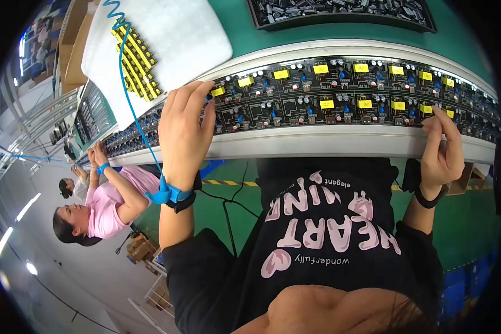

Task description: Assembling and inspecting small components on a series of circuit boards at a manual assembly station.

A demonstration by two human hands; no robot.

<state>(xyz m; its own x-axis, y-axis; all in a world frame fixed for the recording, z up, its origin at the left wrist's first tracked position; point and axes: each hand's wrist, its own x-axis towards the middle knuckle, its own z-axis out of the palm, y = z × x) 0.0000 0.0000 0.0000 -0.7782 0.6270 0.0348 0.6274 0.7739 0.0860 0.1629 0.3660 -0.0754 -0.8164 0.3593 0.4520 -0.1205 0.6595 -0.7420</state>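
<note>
Two long rows of black circuit boards (348, 84) lie along a metal rail, bearing yellow box capacitors (320, 69), small blue discs and silver cans. Above the left part of the rows is my left hand (185, 125), its fingers bent together and thumb below, closed at a yellow box capacitor (218, 91) in the far row. My right hand (444, 150) reaches over the rail's near edge at the right. Its thumb and index finger pinch together beside a yellow box capacitor (426, 109) in the near row; whatever lies between the tips is hidden.
Yellow capacitors in strips (136, 61) lie on a white foam sheet (192, 33) at the far left. A black tray (345, 22) of metallic parts stands beyond the rail. A coiled blue cord (129, 94) runs to my left wrist strap. A co-worker in pink (108, 203) stands farther left.
</note>
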